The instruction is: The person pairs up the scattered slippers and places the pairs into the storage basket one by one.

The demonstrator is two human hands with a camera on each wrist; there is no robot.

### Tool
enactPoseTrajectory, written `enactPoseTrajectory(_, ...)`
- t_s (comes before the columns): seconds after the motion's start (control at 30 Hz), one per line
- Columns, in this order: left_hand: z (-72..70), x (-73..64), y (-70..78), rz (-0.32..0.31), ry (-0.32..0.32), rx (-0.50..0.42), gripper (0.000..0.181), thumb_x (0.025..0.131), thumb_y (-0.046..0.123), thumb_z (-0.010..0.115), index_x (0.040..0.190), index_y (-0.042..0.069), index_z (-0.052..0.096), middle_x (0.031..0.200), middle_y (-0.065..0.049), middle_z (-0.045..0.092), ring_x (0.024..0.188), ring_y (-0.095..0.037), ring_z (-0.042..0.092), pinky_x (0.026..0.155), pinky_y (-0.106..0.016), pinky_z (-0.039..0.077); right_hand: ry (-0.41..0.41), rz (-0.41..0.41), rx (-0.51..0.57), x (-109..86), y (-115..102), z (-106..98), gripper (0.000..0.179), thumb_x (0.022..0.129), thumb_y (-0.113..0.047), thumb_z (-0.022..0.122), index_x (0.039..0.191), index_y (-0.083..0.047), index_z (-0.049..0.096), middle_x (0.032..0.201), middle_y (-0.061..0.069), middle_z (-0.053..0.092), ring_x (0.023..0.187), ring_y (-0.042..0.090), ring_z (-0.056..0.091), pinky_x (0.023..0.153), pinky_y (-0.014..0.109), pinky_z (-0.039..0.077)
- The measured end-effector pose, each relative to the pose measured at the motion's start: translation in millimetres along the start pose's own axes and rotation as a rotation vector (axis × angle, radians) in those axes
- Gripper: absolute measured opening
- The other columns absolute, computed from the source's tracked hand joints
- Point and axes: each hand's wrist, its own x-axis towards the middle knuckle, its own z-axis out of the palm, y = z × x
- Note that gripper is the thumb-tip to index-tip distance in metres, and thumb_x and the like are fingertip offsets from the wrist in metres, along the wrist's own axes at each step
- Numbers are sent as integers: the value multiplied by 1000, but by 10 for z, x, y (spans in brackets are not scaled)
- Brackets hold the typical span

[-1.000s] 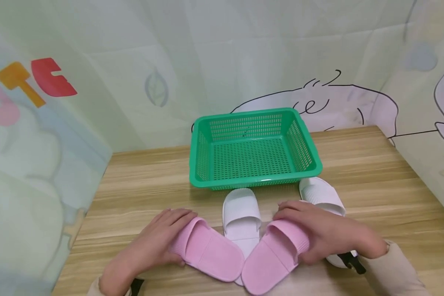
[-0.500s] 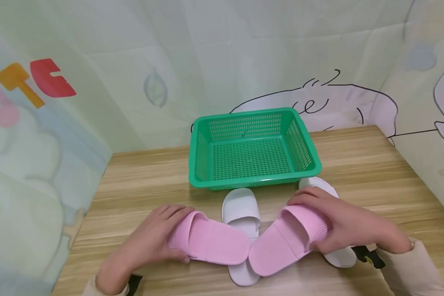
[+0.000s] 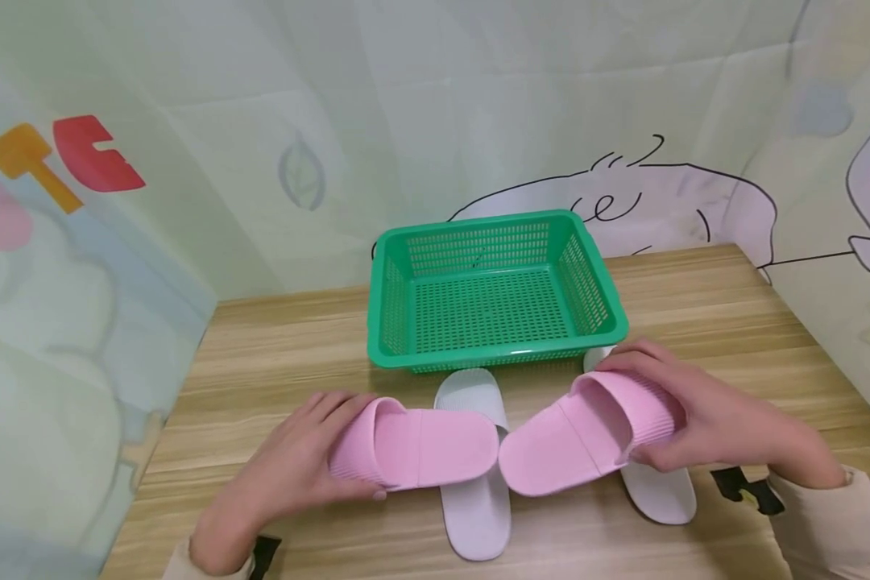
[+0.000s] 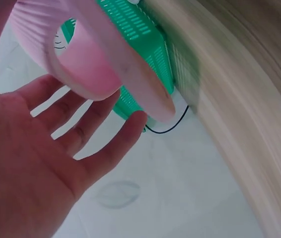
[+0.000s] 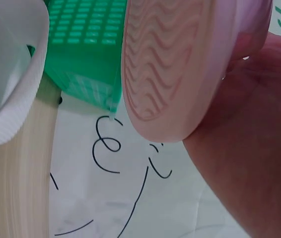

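In the head view my left hand point(image 3: 290, 463) grips a pink slide slipper point(image 3: 438, 447) by its ribbed strap, heel pointing right. The left wrist view has the fingers along that slipper's point(image 4: 88, 59) edge. My right hand point(image 3: 725, 415) holds a second pink slipper point(image 3: 554, 451) round its strap, heel pointing left. Its wavy-patterned sole point(image 5: 165, 64) faces the right wrist camera. The two heels nearly meet above a white slipper point(image 3: 478, 515) on the table. Another white slipper point(image 3: 660, 493) lies partly hidden under the right hand and its slipper.
A green mesh basket point(image 3: 496, 354) stands behind the slippers with nothing in it. The wood-grain table point(image 3: 275, 346) backs onto a printed cloth wall point(image 3: 406, 105), with more cloth at both sides.
Both pink slippers have risen and turned more level across the view. The right hand has moved right and away from me with its slipper; more of the middle white slipper's heel shows.
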Motion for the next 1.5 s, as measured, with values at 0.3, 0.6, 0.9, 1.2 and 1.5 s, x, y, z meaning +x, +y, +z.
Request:
enactPoseTrajectory(0.3,24,4,29,-36,59,-27,101,69,78,84,148,19,59,133,2,62,122,-19,55,85,-44,59,71,38,0,-68,43,-86,92,71,-19,99,150,-28,53,147,-12,48,112,9,54,82,27,54)
enactPoseTrajectory(0.6,53,23,60,-40,100,-50,101,68,79,85,148,23,59,131,5,61,121,-18,54,81,-44,59,103,26,-35,-19,26,-67,91,72,-22,100,150,-28,53,147,-12,48,116,7,52,84,23,52)
enactPoseTrajectory(0.9,90,75,181,-34,128,-60,102,67,80,85,150,28,57,129,5,61,120,-17,51,80,-42,57,136,20,-66,112,-22,80,91,69,-32,102,148,-29,57,146,-13,49,123,7,50,91,21,50)
enactPoseTrajectory(1.2,142,137,290,-4,146,-40,103,68,81,83,153,29,55,131,6,59,121,-16,52,79,-40,55,201,-30,-86,191,-118,223,92,68,-34,102,149,-29,59,146,-9,51,126,9,49,91,21,50)
enactPoseTrajectory(1.5,175,189,372,33,181,-12,102,69,80,82,154,31,54,132,3,61,117,-17,61,79,-41,55,237,-103,-150,279,-166,333,91,68,-46,100,148,-26,62,144,-6,56,122,10,52,86,29,52)
